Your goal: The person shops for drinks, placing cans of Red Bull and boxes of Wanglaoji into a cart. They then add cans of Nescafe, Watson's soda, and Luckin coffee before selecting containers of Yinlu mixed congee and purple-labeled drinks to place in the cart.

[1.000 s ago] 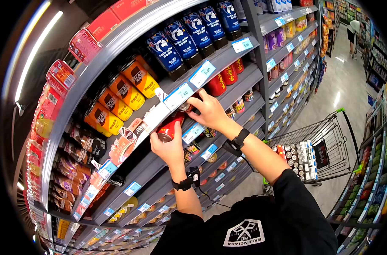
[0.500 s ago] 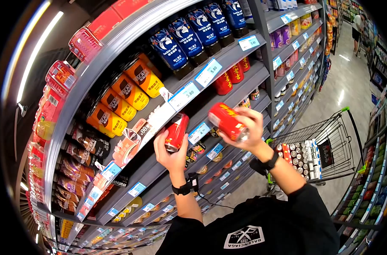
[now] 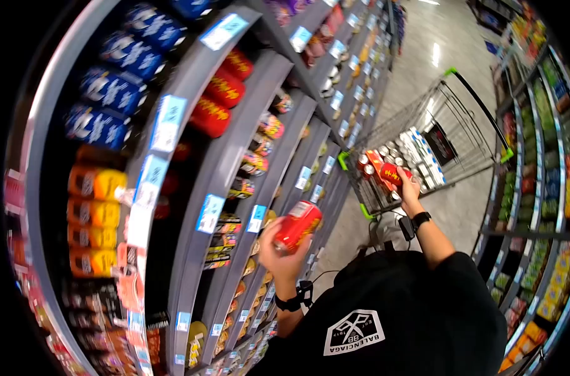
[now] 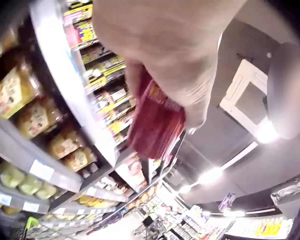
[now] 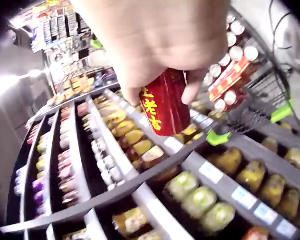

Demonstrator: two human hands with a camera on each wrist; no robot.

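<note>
In the head view the left hand (image 3: 283, 258) grips a red can (image 3: 298, 225), tilted, in front of the lower shelves. The left wrist view shows that can (image 4: 157, 122) blurred under the fingers. Over the cart's near end, the right hand (image 3: 410, 193) holds another red can (image 3: 394, 175) above the goods there. Yellow characters show on this can (image 5: 165, 102) in the right wrist view, between thumb and fingers of the right hand (image 5: 165, 45). More red cans (image 3: 224, 87) stand on a shelf at the upper left.
A wire cart (image 3: 466, 135) with green corners bears packs of cans (image 3: 416, 153). Blue cans (image 3: 112, 91) and orange-yellow cans (image 3: 92, 235) line the left shelves. Grey floor (image 3: 416, 47) runs along the aisle, with more stocked shelves (image 3: 538, 207) at the right.
Both hands have come away from the shelf, each with a red can. The right one has swung right over the cart; the left has moved slightly right. The head view has turned toward the cart.
</note>
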